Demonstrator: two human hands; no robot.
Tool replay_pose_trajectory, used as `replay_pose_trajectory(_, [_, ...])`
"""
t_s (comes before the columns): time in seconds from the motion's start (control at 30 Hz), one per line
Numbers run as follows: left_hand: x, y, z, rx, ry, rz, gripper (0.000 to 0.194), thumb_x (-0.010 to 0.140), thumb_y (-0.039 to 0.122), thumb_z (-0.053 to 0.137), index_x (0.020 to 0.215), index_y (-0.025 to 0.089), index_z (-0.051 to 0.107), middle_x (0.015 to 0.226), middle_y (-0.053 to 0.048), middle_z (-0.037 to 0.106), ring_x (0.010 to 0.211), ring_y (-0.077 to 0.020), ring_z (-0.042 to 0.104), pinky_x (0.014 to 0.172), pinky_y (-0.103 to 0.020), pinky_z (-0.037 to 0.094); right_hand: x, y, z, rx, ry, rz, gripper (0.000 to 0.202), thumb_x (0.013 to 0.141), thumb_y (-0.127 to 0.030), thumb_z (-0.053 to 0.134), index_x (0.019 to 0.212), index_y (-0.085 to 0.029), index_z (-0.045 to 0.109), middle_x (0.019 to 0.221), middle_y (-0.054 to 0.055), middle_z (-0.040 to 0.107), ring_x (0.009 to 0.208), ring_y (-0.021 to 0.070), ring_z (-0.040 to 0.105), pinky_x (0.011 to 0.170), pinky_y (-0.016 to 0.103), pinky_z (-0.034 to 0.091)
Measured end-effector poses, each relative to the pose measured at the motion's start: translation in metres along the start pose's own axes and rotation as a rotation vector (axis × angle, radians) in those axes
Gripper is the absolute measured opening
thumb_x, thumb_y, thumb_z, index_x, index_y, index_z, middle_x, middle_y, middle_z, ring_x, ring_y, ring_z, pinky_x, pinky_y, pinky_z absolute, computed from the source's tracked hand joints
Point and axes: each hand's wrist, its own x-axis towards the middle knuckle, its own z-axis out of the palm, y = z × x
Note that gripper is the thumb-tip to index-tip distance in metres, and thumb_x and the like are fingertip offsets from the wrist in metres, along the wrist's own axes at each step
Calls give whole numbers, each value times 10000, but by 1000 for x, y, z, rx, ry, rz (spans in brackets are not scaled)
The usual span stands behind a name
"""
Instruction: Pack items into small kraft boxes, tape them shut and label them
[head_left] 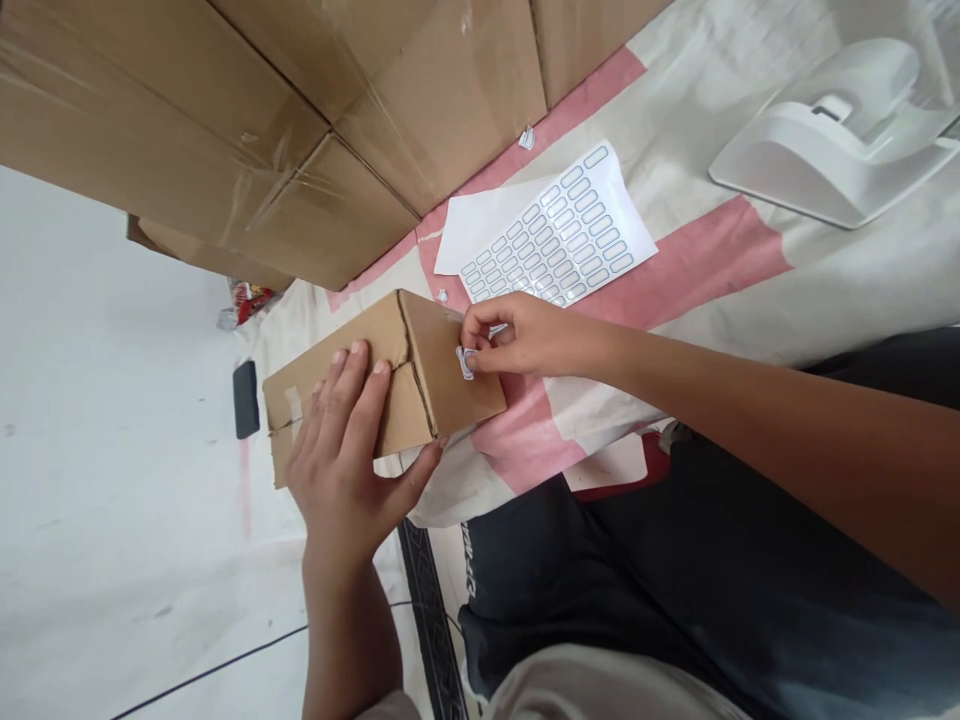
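A brown cardboard box (456,372) lies on the cloth-covered surface in front of me. My left hand (341,440) rests on its top with fingers spread, the thumb along the near edge. At the box's right end face, my right hand (517,338) pinches a small white sticker (465,362) with a blue outline against the cardboard. Whether the sticker is fully stuck down I cannot tell. Just beyond the right hand is a sheet of blue-outlined blank labels (559,235), partly over another white sheet (465,225).
Large taped cartons (442,95) stand stacked behind the box. A white plastic device (840,140) sits at the far right. Crumpled sticker scraps (527,138) lie on the pink and white cloth (705,260). A dark phone-like object (245,400) is at the left.
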Motion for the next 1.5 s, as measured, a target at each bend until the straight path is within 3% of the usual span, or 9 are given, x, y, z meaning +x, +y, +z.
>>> replay_pose_trajectory(0.2, [2,0,0,-20,-1,-21,868,751,339,828,1513,241,424,1562,-111,469,1419,-344,475,1159,-470,424,-3,-1,-7,-148,165,133,332,738,-284,826,923,-199,564,741,-44,503,657,125,468,609,248,307])
replay_pose_trajectory(0.4, [0,2,-1,-23,1,-40,864,750,320,831,1509,233,428,1558,-125,471,1429,-347,462,1171,-484,409,-14,-6,2,-141,42,101,265,768,-215,776,888,-203,540,666,-73,487,612,112,463,615,253,289])
replay_pose_trajectory(0.63, [3,1,-2,-7,-6,-49,858,750,348,823,1506,248,429,1548,-116,486,1420,-342,474,1150,-471,430,-25,-18,21,-33,219,87,21,841,-149,637,852,-166,640,595,-74,480,590,104,472,617,259,333])
replay_pose_trajectory(0.77, [4,1,-2,-9,-22,-49,859,752,341,821,1510,251,425,1553,-112,481,1423,-348,470,1149,-478,431,-40,-17,41,20,290,142,329,849,-126,607,1161,-155,705,606,-74,494,592,111,482,628,267,368])
replay_pose_trajectory(0.9, [3,0,-2,1,-36,-53,868,748,345,825,1512,254,424,1557,-103,477,1418,-355,474,1146,-489,440,-65,-11,57,95,118,178,773,868,-131,588,1593,-224,340,630,-88,530,560,111,487,579,251,361])
replay_pose_trajectory(1.27, [1,-4,2,-102,29,-87,808,780,527,758,1503,315,464,1541,-27,504,1351,-392,535,1163,-557,425,-71,-17,61,48,69,187,837,898,-320,622,1628,-243,220,744,-56,627,640,138,596,574,254,458])
replay_pose_trajectory(1.37, [0,-7,8,-168,71,-98,815,781,590,712,1505,309,463,1546,-43,499,1348,-416,530,1178,-573,398,-68,-30,54,-173,163,113,871,831,-438,701,1580,-200,325,1112,69,686,979,234,663,821,364,552])
replay_pose_trajectory(1.43, [1,-9,11,-172,80,-48,808,794,584,696,1514,317,445,1538,-52,508,1342,-411,538,1172,-566,399,-61,-34,46,-362,220,4,1094,713,-521,802,1606,-234,238,1521,144,455,1361,341,466,1075,481,459])
replay_pose_trajectory(1.5, [3,-12,11,-147,103,19,774,824,534,685,1522,318,429,1524,-54,524,1336,-384,550,1166,-532,407,-48,-35,40,-474,157,-139,1306,655,-562,850,1634,-284,32,1686,128,154,1538,361,165,1212,532,303])
